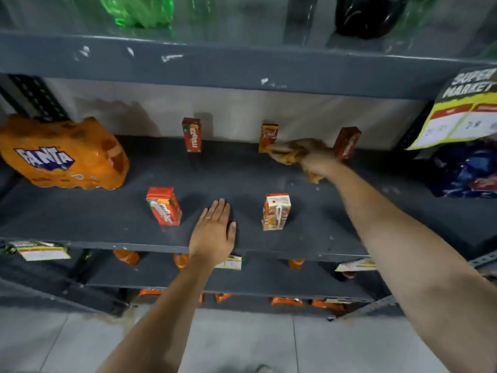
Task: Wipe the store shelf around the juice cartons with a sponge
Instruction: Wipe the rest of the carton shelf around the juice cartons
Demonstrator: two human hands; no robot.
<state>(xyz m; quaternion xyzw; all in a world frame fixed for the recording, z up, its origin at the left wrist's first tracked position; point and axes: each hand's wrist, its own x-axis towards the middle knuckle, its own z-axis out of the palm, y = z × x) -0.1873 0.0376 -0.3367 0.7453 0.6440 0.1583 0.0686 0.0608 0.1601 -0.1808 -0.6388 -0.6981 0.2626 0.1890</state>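
The dark grey shelf (107, 208) carries several small juice cartons. At the back stand a red one (191, 134), an orange one (267, 137) and a tilted red one (347, 142). Nearer the front are a red carton (164, 206) and a white-topped one (276, 211). My right hand (313, 154) reaches to the back and grips a yellowish sponge (286, 154), which presses on the shelf between the orange carton and the tilted red one. My left hand (213, 234) lies flat, fingers together, on the shelf's front edge between the two front cartons.
An orange Fanta multipack (61, 154) fills the shelf's left end. A blue pack (468, 170) and a hanging supermarket flyer (462, 109) are at the right. Bottles stand on the shelf above (242, 65). Orange bottles and price tags show on lower shelves.
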